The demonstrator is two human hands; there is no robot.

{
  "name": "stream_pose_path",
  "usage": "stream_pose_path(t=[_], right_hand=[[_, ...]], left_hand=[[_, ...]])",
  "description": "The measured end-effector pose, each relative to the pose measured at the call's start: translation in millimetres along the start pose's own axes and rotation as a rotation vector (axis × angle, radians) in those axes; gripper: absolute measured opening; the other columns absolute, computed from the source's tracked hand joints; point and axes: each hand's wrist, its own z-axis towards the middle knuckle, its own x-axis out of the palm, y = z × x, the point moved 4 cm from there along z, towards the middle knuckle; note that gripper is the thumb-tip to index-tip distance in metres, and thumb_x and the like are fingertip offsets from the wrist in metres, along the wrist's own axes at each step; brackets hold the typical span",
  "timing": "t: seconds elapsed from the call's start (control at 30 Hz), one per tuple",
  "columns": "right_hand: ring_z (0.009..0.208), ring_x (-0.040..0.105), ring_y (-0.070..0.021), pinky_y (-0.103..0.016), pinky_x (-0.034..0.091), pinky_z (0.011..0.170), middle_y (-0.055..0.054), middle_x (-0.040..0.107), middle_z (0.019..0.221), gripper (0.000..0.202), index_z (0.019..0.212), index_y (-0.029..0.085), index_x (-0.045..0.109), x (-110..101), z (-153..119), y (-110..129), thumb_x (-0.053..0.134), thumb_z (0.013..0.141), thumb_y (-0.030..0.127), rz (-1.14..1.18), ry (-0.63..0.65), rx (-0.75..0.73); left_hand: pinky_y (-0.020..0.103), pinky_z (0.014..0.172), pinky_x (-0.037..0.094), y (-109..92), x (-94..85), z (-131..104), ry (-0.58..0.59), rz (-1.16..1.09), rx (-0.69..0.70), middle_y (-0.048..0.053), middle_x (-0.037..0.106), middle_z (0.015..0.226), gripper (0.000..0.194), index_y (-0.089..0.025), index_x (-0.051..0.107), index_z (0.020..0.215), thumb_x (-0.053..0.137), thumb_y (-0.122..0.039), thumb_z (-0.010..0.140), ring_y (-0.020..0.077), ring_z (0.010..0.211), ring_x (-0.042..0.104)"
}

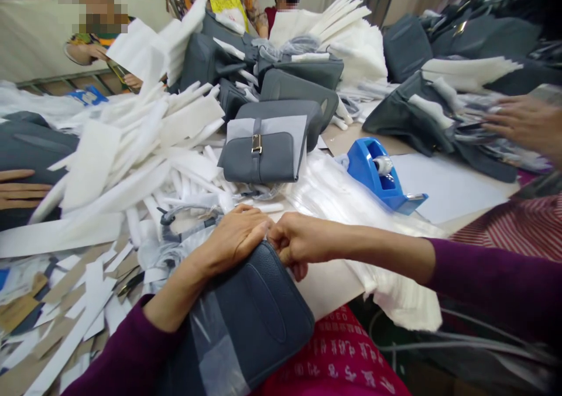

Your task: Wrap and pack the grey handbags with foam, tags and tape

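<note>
A dark blue handbag [246, 320] lies tilted across my lap, with a strip of clear plastic [217, 337] around its body. My left hand [237, 235] is closed over the bag's upper edge, its fingertips hidden behind it. At the bag's upper corner, touching my left fingertips, my right hand [295, 239] is curled into a pinch; whatever it grips is hidden. Wrapped straps [169, 255] lie beside my left wrist. Just beyond my hands stands a smaller grey-blue bag [263, 156] with a gold buckle and white paper under its strap.
White foam strips [149, 144] and paper scraps [83, 302] cover the left side. A blue tape dispenser [377, 171] stands at right, by white sheeting [338, 191]. More bags [298, 92] are piled behind. Co-workers' hands [527, 124] show at both sides; people stand at the back.
</note>
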Motion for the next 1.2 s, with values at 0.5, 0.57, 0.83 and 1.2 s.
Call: stream_pose_path(t=[0.5,0.57,0.83,1.2], right_hand=[[0.081,0.060,-0.0168,-0.031,0.049,0.077,-0.004,0.060,0.096,0.044,0.131,0.030,0.057,52.9,-68.4,-36.6,0.059,0.087,0.028,-0.108,-0.643,-0.054],[0.091,0.062,-0.0205,-0.036,0.050,0.086,-0.005,0.062,0.107,0.066,0.145,0.035,0.040,66.0,-68.4,-43.5,0.064,0.084,0.030,-0.046,-0.651,-0.036],[0.125,0.052,-0.0270,-0.043,0.043,0.106,-0.005,0.061,0.131,0.058,0.140,0.029,0.050,84.4,-54.5,-55.6,0.061,0.083,0.026,0.261,-0.849,-0.240],[0.081,0.064,-0.0238,-0.039,0.054,0.076,-0.006,0.067,0.093,0.061,0.145,0.024,0.043,52.6,-100.4,-82.1,0.057,0.085,0.029,0.196,-0.687,-0.113]], left_hand=[[0.039,0.089,0.032,-2.8,17.2,12.7,0.085,0.249,0.014,0.005,0.067,0.078,0.041,-0.017,0.060,0.076,0.027,-0.026,0.099,0.0191,0.082,0.055],[0.039,0.091,0.031,-3.1,17.4,12.9,0.075,0.255,0.014,0.004,0.067,0.078,0.041,-0.017,0.061,0.077,0.028,-0.025,0.099,0.0189,0.082,0.055],[0.038,0.090,0.034,-7.4,13.8,15.1,0.069,0.247,-0.013,0.003,0.065,0.071,0.046,-0.017,0.060,0.069,0.028,-0.029,0.100,0.0176,0.076,0.056],[0.041,0.085,0.036,-38.0,34.7,55.1,0.043,0.378,-0.017,0.011,0.068,0.072,0.052,-0.013,0.066,0.070,0.027,-0.030,0.101,0.0198,0.074,0.059]])
